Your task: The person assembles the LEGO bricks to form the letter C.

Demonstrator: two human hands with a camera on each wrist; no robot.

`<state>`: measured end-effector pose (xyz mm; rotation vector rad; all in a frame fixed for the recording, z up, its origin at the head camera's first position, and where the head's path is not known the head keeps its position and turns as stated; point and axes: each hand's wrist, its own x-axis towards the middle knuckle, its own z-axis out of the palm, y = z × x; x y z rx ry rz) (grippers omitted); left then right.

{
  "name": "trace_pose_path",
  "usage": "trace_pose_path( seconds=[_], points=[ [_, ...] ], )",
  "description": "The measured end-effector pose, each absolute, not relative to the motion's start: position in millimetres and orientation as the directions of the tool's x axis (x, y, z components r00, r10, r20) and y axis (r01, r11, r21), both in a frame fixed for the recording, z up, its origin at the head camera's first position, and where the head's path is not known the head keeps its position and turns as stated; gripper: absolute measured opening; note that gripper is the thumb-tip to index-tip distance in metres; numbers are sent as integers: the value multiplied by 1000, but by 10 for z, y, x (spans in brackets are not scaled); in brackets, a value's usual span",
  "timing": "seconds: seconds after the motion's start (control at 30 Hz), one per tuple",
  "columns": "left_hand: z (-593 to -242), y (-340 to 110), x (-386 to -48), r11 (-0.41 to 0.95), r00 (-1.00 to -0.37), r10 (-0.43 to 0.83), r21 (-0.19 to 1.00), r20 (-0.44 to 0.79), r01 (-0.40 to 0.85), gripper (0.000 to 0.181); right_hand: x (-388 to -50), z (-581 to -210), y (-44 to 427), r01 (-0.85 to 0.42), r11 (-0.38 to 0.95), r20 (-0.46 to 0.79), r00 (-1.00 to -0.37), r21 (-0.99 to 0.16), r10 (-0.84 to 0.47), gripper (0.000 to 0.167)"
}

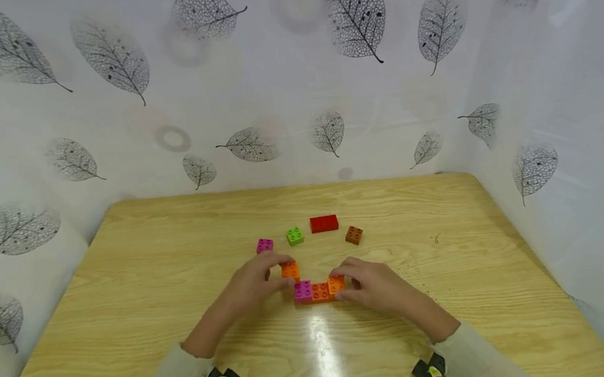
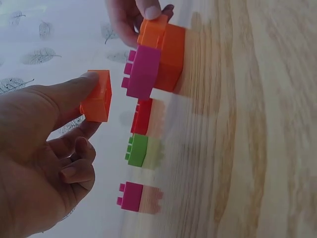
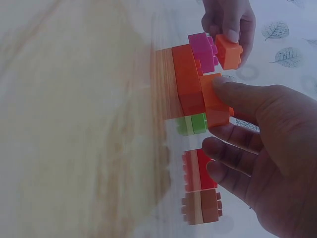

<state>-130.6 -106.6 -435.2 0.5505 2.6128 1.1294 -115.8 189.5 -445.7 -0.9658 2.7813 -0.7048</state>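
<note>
A long orange brick (image 3: 188,82) lies on the table, a magenta brick (image 1: 302,291) on its left end and a small orange brick (image 1: 336,283) on its right end. My left hand (image 1: 254,282) pinches another small orange brick (image 2: 102,95) between thumb and finger, raised beside the magenta one and apart from it in the left wrist view. My right hand (image 1: 376,283) grips the right-end orange brick (image 3: 216,100) with thumb and fingers; its other fingers are curved below, in the right wrist view.
Behind the hands lie a magenta brick (image 1: 265,244), a green brick (image 1: 294,235), a red brick (image 1: 324,223) and a brown brick (image 1: 354,235). A leaf-print curtain (image 1: 279,91) surrounds the wooden table (image 1: 171,229) at the back and sides.
</note>
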Motion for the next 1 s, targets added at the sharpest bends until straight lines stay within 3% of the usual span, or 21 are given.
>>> trace_pose_path(
  seconds=[1.0],
  points=[
    [-4414,-911,-1152,626,-884,463,730,-67,272,37,-1167,-4468,1902,-563,688,49,-789,-459,-613,37]
  ],
)
